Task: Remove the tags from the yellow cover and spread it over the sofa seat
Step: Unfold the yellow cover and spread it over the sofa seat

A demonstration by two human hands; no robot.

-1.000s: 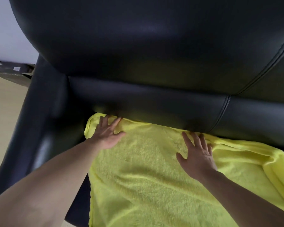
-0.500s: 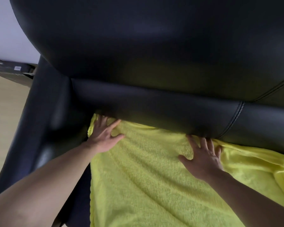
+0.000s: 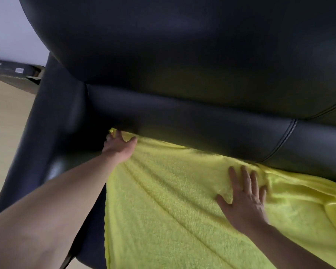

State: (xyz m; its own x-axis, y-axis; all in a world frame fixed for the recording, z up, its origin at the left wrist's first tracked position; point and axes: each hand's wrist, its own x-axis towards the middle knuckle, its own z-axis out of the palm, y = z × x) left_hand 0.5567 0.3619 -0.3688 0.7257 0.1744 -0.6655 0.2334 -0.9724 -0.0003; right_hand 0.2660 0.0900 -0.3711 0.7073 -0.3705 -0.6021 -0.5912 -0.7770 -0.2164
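Fingers (image 3: 244, 177) of right hand (image 3: 244, 202) laid flat, spread on yellow cover (image 3: 173, 210) | left hand (image 3: 118, 146) fingertips hidden under sofa backrest (image 3: 182, 74), grip cannot be told

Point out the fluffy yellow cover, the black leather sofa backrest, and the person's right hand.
fluffy yellow cover (image 3: 163, 200): head view, flat middle of the cloth.
black leather sofa backrest (image 3: 182, 55): head view, broad upper cushion.
right hand (image 3: 244, 202): head view, back of the hand.
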